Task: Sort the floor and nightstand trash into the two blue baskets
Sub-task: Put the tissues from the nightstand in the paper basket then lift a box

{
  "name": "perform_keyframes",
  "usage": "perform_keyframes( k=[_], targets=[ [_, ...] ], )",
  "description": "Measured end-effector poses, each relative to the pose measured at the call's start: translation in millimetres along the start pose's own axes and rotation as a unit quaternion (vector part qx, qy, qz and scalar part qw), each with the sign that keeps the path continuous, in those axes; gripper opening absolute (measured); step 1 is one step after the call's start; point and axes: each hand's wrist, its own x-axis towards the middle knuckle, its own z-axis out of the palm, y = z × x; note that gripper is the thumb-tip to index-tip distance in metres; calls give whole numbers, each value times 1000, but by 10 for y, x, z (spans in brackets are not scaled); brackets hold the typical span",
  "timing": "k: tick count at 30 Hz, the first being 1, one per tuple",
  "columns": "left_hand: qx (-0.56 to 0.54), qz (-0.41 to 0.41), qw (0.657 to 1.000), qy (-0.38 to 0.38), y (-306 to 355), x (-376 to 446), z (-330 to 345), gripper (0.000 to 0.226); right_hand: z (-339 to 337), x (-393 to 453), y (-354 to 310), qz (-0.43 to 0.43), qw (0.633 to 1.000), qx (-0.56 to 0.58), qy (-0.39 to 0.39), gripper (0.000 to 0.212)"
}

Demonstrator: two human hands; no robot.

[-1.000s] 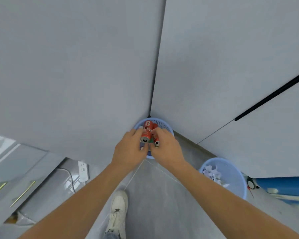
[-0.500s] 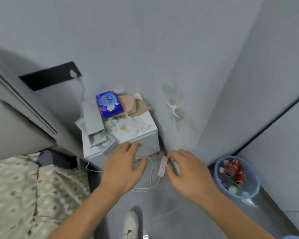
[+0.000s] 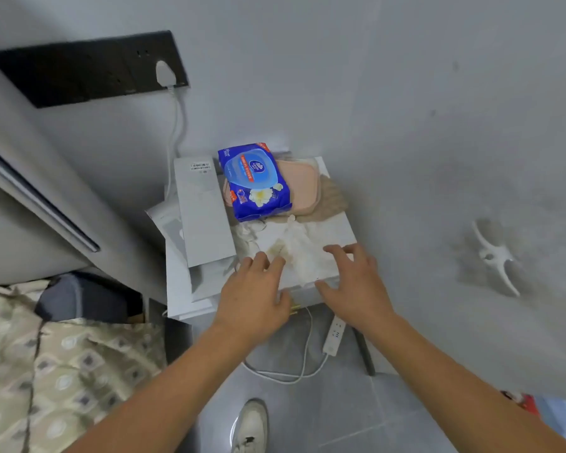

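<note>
Here we have both hands stretched out over the front of the white nightstand (image 3: 177,302), which stands in the corner by the grey wall. Our left hand (image 3: 254,294) lies palm down with its fingers loosely spread, and its fingertips (image 3: 260,258) touch the near edge of the crumpled, stained tissues (image 3: 294,246). It holds nothing. Our right hand (image 3: 356,286) is also open and empty, fingers spread, with the fingertips resting at the right edge of the same tissues. So the tissues lie between the two hands and just beyond them, toward the wall.

Behind the tissues, a blue pack of wipes (image 3: 255,181) sits on a pink pouch (image 3: 303,184), well clear of our fingers. To the left of the pack a long white box (image 3: 203,210) lies on top of flat white packaging, just beside our left hand but apart from it.

On the floor below the nightstand, a white power strip (image 3: 335,335) with its cord (image 3: 294,376) lies under our right wrist. At the lower right edge we see a sliver of blue basket (image 3: 559,416) with something red in it, well apart from both hands. The patterned bedding (image 3: 56,371) fills the lower left, and one white shoe (image 3: 250,426) shows at the bottom.
</note>
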Motion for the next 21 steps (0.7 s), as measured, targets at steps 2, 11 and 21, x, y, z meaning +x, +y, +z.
perform_keyframes(
  k=[2, 11, 21],
  targets=[
    [41, -8, 999, -23, -60, 376, 44, 53, 134, 334, -15, 6, 998, -48, -34, 76],
    [234, -19, 956, -175, -292, 1219, 300, 81, 582, 928, -131, -42, 983, -145, -107, 91],
    [221, -48, 959, -169, -490, 1351, 520, 80, 940, 1103, -209, -133, 982, -135, -11, 61]
  ],
)
